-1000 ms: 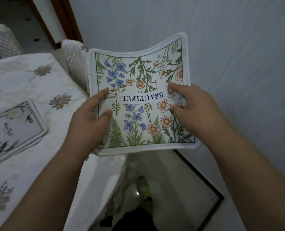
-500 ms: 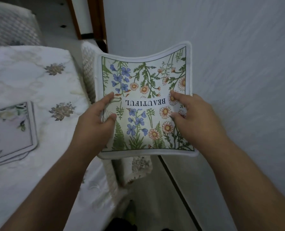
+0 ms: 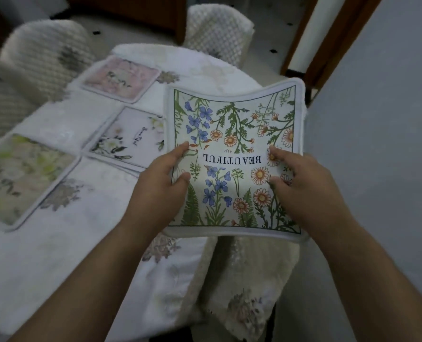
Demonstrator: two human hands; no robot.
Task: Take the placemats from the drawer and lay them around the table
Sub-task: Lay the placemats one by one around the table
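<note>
Over the counter's point(image 3: 64, 243) corner we now hold the floral placemat point(image 3: 232, 134), left hand point(image 3: 160, 186) and right hand point(image 3: 301, 186) both gripping it; a second ago we faced the wall; three laid mats point(image 3: 121, 80) now show, so laying it down looks next.

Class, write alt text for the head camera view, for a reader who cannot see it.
Two bare hands, left hand and right hand, hold a floral placemat printed "BEAUTIFUL", upside down to the viewer, above the corner of a table covered in a white floral cloth. Three other placemats already lie there: a pink placemat, a white-flowered placemat and a green-toned placemat.
</note>
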